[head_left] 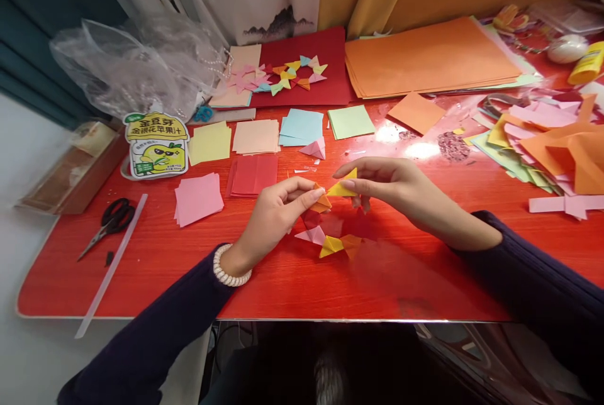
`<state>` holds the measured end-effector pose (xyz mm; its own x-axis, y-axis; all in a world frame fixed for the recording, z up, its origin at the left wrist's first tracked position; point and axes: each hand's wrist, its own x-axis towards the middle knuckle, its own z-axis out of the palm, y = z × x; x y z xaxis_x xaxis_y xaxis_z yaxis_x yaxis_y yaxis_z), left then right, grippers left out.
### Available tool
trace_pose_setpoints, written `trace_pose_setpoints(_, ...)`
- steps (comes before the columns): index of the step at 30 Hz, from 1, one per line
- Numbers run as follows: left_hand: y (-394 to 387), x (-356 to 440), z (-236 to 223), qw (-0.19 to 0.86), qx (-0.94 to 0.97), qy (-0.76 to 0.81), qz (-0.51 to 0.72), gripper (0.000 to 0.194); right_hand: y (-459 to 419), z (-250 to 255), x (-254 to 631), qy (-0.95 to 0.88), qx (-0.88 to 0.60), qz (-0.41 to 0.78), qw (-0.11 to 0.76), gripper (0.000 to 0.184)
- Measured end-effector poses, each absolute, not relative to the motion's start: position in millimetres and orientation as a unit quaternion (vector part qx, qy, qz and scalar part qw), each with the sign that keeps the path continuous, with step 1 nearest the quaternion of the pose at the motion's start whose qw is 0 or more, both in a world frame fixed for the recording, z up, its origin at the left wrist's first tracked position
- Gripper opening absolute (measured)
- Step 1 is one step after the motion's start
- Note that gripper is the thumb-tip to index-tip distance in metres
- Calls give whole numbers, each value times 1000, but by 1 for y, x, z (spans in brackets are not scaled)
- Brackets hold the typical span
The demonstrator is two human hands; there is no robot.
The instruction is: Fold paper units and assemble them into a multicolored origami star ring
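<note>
My left hand pinches a small folded orange paper piece above the red table. My right hand pinches a folded yellow paper piece, its tip touching the orange one. Just below them lie folded pink, yellow and orange pieces on the table. Another folded pink piece sits farther back.
Small stacks of square paper lie behind: pink, red, yellow, peach, blue, green. Scissors rest at the left. A paper wreath lies on red card. Large orange sheets and scraps fill the right.
</note>
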<state>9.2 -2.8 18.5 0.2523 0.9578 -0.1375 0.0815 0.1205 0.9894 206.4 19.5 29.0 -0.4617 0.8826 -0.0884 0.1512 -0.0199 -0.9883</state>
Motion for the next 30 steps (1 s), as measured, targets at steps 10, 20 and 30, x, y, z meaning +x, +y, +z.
trace_pose_setpoints(10,-5,9,15,572,551,463,394,18,15,34,207,-583,-417,614,329,10)
trace_pose_setpoints(20,-10,10,19,526,590,446,420,16,1,41,204,-652,-432,486,391,15)
trace_pose_setpoints(30,-11,9,20,516,603,440,420,14,-1,39,204,-682,-445,453,362,20)
